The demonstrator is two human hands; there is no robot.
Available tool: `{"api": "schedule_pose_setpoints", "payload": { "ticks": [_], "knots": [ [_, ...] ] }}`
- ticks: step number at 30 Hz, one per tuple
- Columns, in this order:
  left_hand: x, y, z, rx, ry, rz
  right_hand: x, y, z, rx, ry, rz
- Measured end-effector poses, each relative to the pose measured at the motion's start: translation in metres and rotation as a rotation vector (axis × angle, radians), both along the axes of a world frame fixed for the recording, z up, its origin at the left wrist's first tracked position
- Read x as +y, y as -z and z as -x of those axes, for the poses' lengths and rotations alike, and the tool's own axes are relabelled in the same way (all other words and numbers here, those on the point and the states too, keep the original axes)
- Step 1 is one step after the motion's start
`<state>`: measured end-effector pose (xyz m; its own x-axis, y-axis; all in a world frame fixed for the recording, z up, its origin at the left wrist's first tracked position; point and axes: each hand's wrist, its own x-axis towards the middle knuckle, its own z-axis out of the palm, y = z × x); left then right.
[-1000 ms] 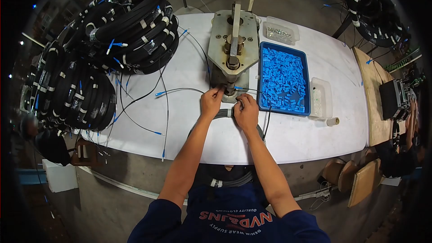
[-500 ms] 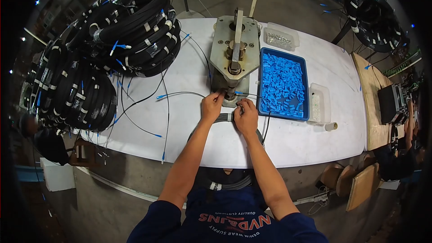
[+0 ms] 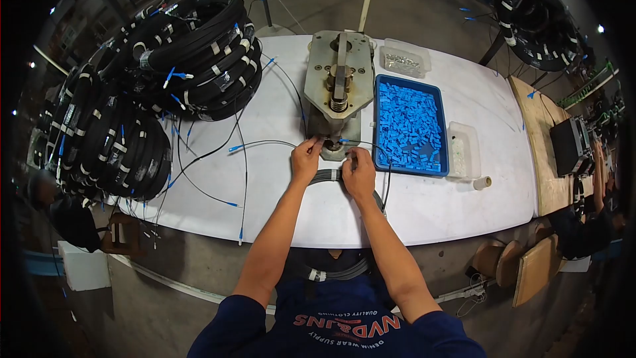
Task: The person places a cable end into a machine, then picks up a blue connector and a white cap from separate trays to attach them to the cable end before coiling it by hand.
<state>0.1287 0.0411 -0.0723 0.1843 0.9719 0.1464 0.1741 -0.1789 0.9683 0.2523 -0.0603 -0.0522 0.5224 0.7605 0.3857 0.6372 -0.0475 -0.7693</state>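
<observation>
A metal hand press (image 3: 318, 86) with a long lever stands before me on the white-topped table. At its base, my left hand (image 3: 306, 161) has its fingertips pinched together beside the die; what they grip is hidden. My right hand (image 3: 358, 172) is closed in a pinch just right of the base, on something too small to make out. A blue connector (image 3: 342, 140) lies by the die between the hands, with a thin black cable (image 3: 371, 144) running off to the right. Below the hands, a taped coil of dark cable (image 3: 324, 176) rests at the table.
Large black cable coils (image 3: 199, 46) with blue-tipped ends fill the left side. Right of the press sit a blue tray (image 3: 378, 126) of small blue parts, two clear plastic boxes (image 3: 477, 152) and a small roll (image 3: 482, 183). Another person's arm (image 3: 598, 172) shows far right.
The view has shifted slightly, so the press and tray appear a little lower and further left. Both hands keep about the same place at the press base.
</observation>
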Motion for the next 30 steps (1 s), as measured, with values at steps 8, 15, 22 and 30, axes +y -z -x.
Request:
{"api": "schedule_pose_setpoints", "payload": {
  "ticks": [8, 15, 22, 30],
  "knots": [
    [-0.022, -0.011, 0.023, -0.094, 0.186, 0.107, -0.011, -0.005, 0.004, -0.04, 0.046, -0.207],
    [-0.03, -0.015, 0.032, -0.084, 0.433, 0.183, -0.033, 0.001, 0.009, -0.055, 0.073, -0.219],
    [-0.026, -0.023, 0.037, -0.077, 0.816, 0.365, -0.076, -0.003, 0.022, -0.19, 0.089, -0.21],
    [-0.046, -0.051, 0.023, -0.055, 1.015, 0.335, -0.122, -0.02, 0.032, -0.141, 0.08, -0.19]
  ]
}}
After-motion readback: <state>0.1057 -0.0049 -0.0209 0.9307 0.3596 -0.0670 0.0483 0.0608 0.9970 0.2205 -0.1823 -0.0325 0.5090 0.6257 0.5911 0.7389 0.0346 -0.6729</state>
